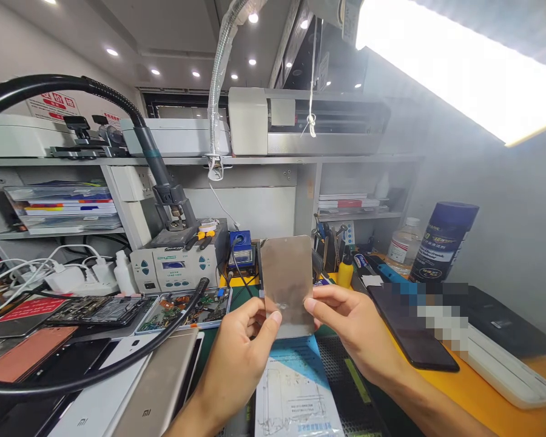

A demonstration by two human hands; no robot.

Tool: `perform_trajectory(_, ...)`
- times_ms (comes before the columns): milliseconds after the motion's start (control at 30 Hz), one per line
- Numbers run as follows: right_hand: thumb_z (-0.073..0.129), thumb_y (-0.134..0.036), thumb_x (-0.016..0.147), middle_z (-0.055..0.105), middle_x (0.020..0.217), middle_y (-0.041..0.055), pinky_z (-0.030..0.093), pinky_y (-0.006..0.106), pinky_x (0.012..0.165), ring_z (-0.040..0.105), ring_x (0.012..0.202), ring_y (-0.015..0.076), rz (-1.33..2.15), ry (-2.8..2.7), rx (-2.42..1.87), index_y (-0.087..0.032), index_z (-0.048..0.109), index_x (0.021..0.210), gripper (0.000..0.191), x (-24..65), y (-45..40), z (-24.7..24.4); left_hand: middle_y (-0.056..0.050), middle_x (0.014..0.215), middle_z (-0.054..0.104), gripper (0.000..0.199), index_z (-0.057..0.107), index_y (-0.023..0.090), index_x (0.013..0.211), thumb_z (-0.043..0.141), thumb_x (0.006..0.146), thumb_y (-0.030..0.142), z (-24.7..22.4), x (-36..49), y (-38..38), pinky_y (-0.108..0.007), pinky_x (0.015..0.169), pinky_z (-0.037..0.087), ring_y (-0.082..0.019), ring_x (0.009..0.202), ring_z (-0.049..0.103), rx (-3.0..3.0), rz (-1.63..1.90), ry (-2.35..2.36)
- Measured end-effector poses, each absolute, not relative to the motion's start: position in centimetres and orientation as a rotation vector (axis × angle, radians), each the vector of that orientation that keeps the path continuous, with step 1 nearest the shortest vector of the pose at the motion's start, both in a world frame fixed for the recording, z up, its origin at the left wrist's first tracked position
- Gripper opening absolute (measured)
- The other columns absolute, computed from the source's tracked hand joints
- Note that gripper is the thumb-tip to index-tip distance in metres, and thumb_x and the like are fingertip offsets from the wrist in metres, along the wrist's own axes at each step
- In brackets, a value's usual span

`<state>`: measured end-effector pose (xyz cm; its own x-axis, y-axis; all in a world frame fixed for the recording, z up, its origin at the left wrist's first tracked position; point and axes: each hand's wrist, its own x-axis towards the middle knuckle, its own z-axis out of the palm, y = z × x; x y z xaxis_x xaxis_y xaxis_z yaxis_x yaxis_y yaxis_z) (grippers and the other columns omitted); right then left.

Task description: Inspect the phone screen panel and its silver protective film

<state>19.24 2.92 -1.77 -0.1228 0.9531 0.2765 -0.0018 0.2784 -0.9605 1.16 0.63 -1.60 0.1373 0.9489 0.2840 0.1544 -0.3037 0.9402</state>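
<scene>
Upright before me is a thin, grey-brown rectangular sheet (pixel 287 276), shiny and about phone-sized; whether it is film or glass I cannot tell. My left hand (pixel 243 349) pinches its lower left edge between thumb and fingers. On the lower right edge, the thumb and fingertips of my right hand (pixel 352 328) close on it too. A small bright mark shows low on its face. Beneath the sheet lies a blue and white printed box or booklet (pixel 295 394), on a dark perforated mat (pixel 341 358).
Several phones and tablets, including a gold tablet (pixel 164 376), lie at left under a black hose (pixel 131 361). Behind stands a rework station (pixel 175 267) near a tray of circuit parts (pixel 186 309). At right are a black phone (pixel 409 328), a spray can (pixel 446 243) and a bottle (pixel 404 243).
</scene>
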Motion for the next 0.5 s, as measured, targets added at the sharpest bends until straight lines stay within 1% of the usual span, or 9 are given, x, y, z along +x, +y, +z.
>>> perform_trajectory(200,0.074,-0.036,0.077,0.065,0.076,0.0024,0.046,0.025,0.063,0.054,0.067,0.0136,1.136,-1.418,-0.900,-0.015,0.068,0.086,0.024,19.39,2.93,-1.72,0.000,0.078,0.060,0.022,0.066,0.018,0.094,0.054,0.089,0.036,-1.76,1.07,0.72,-0.025,0.071,0.044,-0.017,0.076,0.055,1.629,1.235,1.091)
perform_trajectory(267,0.075,-0.034,0.076,0.065,0.079,0.0027,0.045,0.025,0.064,0.054,0.070,0.0136,1.200,-1.413,-0.865,-0.016,0.069,0.088,0.023,19.50,2.92,-1.59,-0.001,0.079,0.060,0.022,0.066,0.018,0.094,0.054,0.090,0.035,-1.78,1.07,0.73,-0.026,0.073,0.044,-0.017,0.076,0.054,1.636,1.233,1.093)
perform_trajectory(333,0.076,-0.033,0.076,0.065,0.086,0.0036,0.046,0.026,0.069,0.055,0.075,0.0147,1.330,-1.397,-0.817,-0.017,0.069,0.093,0.025,19.56,2.86,-1.38,-0.001,0.079,0.060,0.022,0.066,0.018,0.094,0.053,0.090,0.035,-1.84,1.06,0.70,-0.027,0.073,0.044,-0.017,0.076,0.053,1.643,1.216,1.093)
perform_trajectory(400,0.076,-0.033,0.075,0.065,0.092,0.0047,0.046,0.029,0.078,0.057,0.082,0.0170,1.468,-1.399,-0.752,-0.017,0.068,0.097,0.028,19.54,2.75,-1.16,-0.001,0.079,0.061,0.023,0.066,0.018,0.094,0.053,0.090,0.036,-1.98,1.05,0.65,-0.027,0.072,0.044,-0.017,0.075,0.053,1.652,1.198,1.087)
perform_trajectory(467,0.075,-0.034,0.076,0.064,0.091,0.0051,0.045,0.032,0.085,0.057,0.087,0.0189,1.527,-1.445,-0.710,-0.016,0.069,0.094,0.026,19.46,2.65,-1.05,-0.002,0.080,0.062,0.022,0.066,0.018,0.095,0.052,0.090,0.035,-2.14,1.05,0.58,-0.027,0.072,0.044,-0.017,0.075,0.054,1.666,1.195,1.085)
perform_trajectory(500,0.075,-0.034,0.076,0.064,0.088,0.0046,0.044,0.032,0.085,0.057,0.087,0.0188,1.517,-1.475,-0.713,-0.015,0.069,0.089,0.023,19.42,2.63,-1.07,-0.002,0.081,0.062,0.022,0.066,0.019,0.095,0.052,0.090,0.035,-2.22,1.06,0.56,-0.027,0.072,0.044,-0.017,0.075,0.054,1.676,1.199,1.094)
